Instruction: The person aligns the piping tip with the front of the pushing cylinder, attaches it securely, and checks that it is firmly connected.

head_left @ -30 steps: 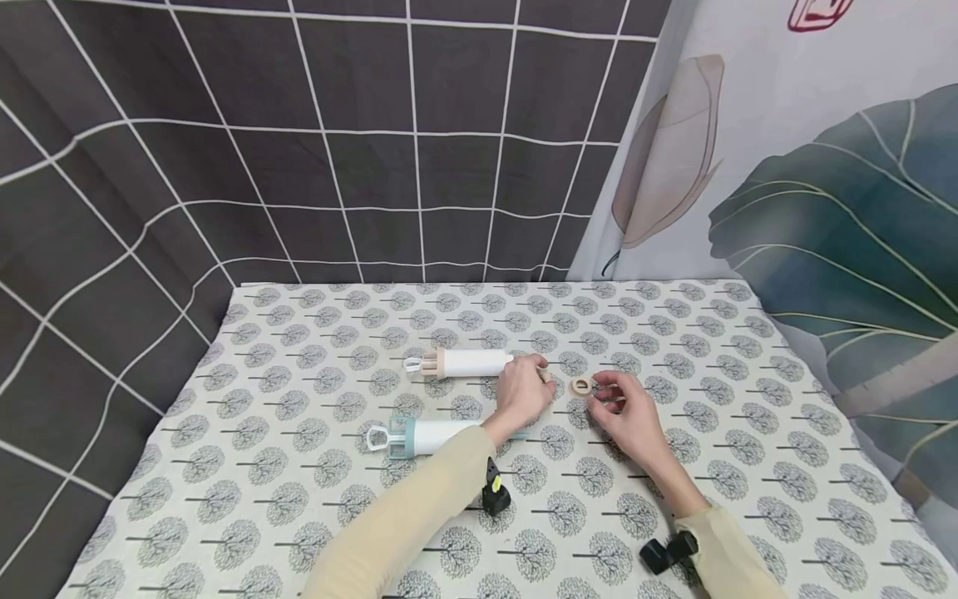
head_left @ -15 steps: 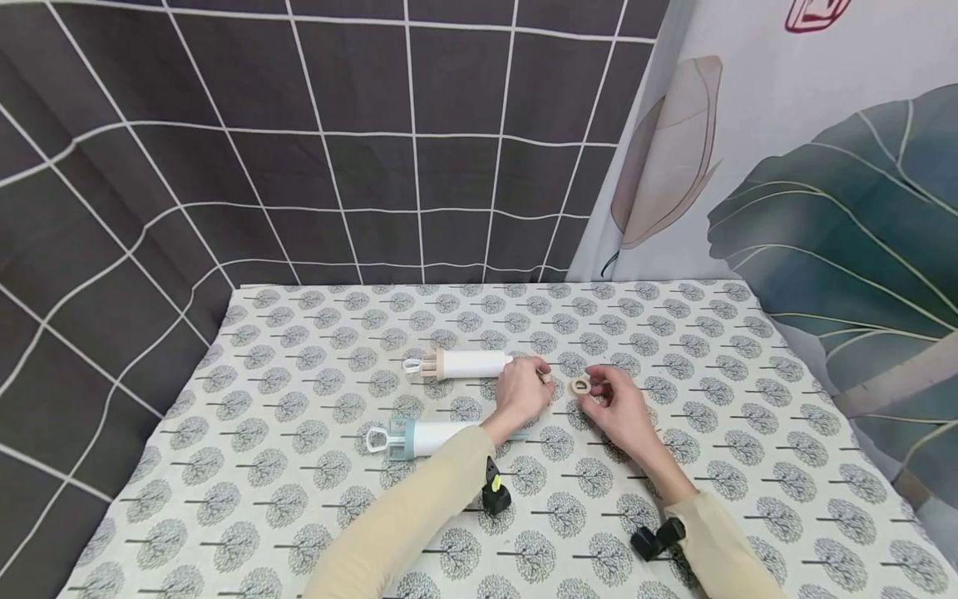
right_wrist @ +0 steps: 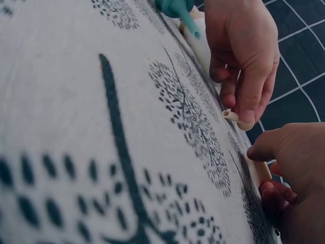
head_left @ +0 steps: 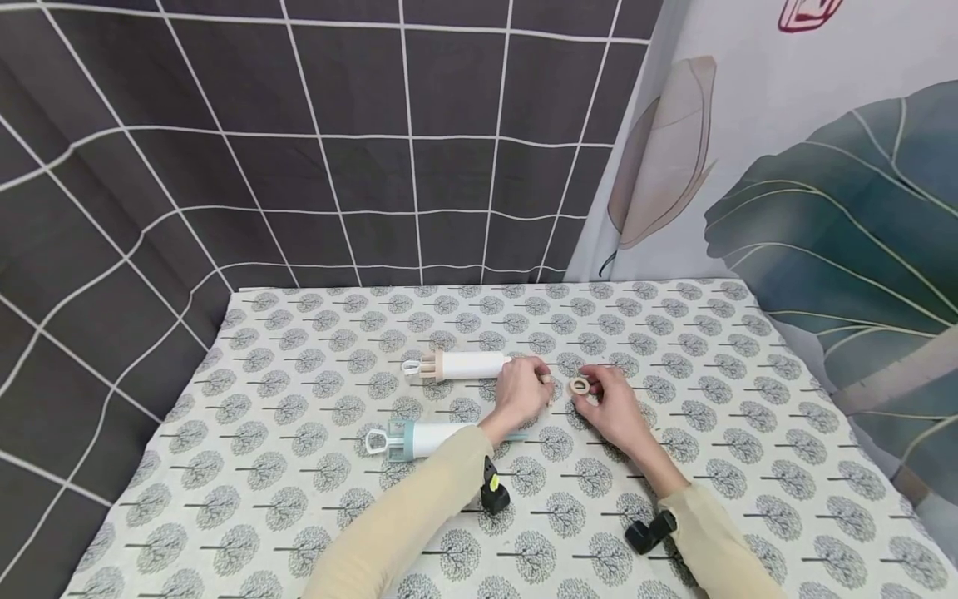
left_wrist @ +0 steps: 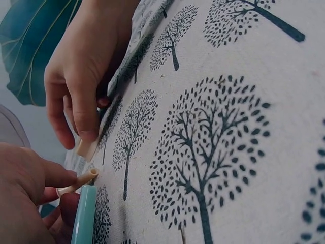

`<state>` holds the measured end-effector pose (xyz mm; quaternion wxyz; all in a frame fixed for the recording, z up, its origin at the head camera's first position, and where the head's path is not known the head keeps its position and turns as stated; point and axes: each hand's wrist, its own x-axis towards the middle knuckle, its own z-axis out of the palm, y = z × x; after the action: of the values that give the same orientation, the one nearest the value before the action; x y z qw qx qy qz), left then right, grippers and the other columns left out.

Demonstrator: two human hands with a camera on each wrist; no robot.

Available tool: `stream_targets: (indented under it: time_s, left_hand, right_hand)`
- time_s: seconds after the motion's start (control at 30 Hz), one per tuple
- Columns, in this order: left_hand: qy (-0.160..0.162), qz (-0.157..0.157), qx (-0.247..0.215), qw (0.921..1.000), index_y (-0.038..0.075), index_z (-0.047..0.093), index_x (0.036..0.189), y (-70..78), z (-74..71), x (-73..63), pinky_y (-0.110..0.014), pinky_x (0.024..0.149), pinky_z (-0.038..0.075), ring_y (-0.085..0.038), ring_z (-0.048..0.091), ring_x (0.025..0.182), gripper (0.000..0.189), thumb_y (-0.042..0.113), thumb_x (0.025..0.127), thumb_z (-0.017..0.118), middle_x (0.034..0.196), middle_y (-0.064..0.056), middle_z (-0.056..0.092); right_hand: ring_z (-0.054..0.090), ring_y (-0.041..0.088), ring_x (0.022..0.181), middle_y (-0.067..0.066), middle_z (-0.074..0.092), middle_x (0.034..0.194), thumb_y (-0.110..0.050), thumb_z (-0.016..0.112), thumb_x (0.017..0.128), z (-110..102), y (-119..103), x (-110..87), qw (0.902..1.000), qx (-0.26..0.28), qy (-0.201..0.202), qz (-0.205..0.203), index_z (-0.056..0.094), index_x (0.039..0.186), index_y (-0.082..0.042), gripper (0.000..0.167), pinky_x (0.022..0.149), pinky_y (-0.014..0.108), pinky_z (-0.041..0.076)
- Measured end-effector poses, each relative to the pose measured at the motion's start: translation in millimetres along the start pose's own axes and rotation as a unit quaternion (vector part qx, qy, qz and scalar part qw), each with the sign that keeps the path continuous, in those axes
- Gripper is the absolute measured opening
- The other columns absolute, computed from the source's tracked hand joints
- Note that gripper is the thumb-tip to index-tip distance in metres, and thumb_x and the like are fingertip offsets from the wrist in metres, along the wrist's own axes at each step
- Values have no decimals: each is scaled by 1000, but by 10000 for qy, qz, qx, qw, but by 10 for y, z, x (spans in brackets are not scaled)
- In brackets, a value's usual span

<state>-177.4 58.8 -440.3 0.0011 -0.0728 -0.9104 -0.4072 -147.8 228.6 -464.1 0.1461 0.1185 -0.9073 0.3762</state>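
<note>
My left hand (head_left: 521, 388) pinches a small beige nozzle (right_wrist: 231, 116), a short tube on a round base, between thumb and fingers. My right hand (head_left: 614, 408) grips the edge of a beige ring (head_left: 580, 386) with a slotted opening, close to the cloth. A narrow gap separates the two pieces. Just left of my left hand lies a syringe-like tool with a white barrel (head_left: 473, 365), beige collar and clear loop handle. Nearer me is a matching teal one (head_left: 405, 440), partly hidden by my left forearm; its teal nozzle (left_wrist: 84, 216) shows in the left wrist view.
A tree-patterned cloth (head_left: 284, 516) covers the table. Behind it hangs a dark curtain (head_left: 359, 175) with white grid lines, and a leaf-printed white curtain (head_left: 674, 166) hangs at the right. Black wrist cameras sit on both sleeves.
My right hand has moved left and its fingers have closed around the edge of the beige ring. The left hand stays almost in place with the nozzle.
</note>
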Motion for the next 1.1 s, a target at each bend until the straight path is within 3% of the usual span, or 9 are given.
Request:
stream_targets:
  time_s: [0.2,0.67,1.1]
  left_hand:
    - [-74,-54,-124,9999,11,71,86,15,-41,-8,-28,70,47,-12,56,67,13,5,79,80,75,5,65]
    - [41,225,-290,9993,12,69,75,-13,-82,-17,-28,72,47,-12,55,65,14,2,77,79,68,6,62]
    - [-54,-47,-470,9989,12,71,77,-5,-104,-2,-27,76,48,-10,56,67,13,1,77,79,69,7,63]
  right_hand:
    - [55,25,80,16,57,94,5,77,75,15,-2,9,9999,-148,-70,-10,65,113,8,40,72,38,48]
    - [53,24,78,14,57,92,3,77,75,3,-50,29,9992,-343,-214,71,66,109,6,35,69,38,45]
    - [53,22,79,11,57,91,3,75,75,-40,-46,-28,9997,-220,-82,40,66,110,4,36,70,34,45]
